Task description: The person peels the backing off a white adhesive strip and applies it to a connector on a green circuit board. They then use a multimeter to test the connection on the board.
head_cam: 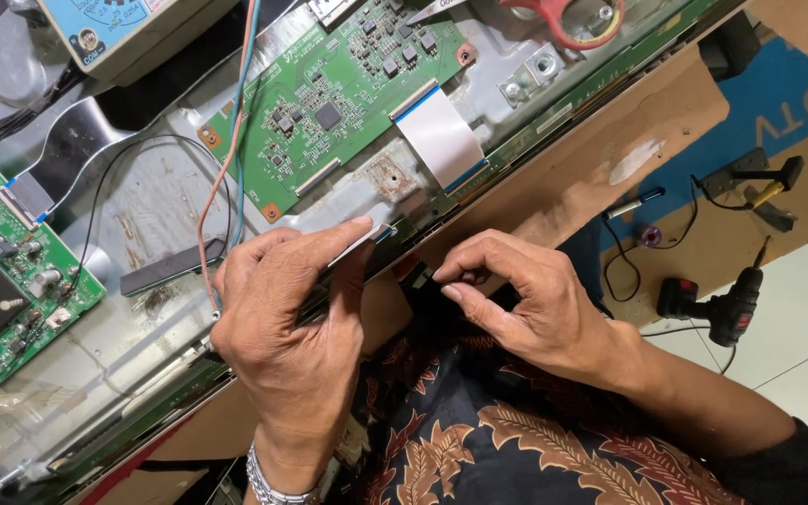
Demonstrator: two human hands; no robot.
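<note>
My left hand [282, 318] rests on the near edge of a flat metal panel back [142, 309], its index finger pressing a white flat ribbon cable [353, 238] against the panel edge. My right hand [526, 299] pinches a small dark piece [420, 274] at the same edge, just right of the left hand. A green circuit board [329, 103] lies on the panel above both hands, with a second wide white ribbon cable [441, 136] running from it to the narrow board strip along the edge.
Another green board [11, 271] sits at the left. Red and blue wires [236, 131] cross the panel. A measuring instrument [114, 28] stands top left, red-handled scissors [563, 23] at the top. A cordless drill [722, 304], screwdrivers and cardboard [778, 187] lie on the floor at right.
</note>
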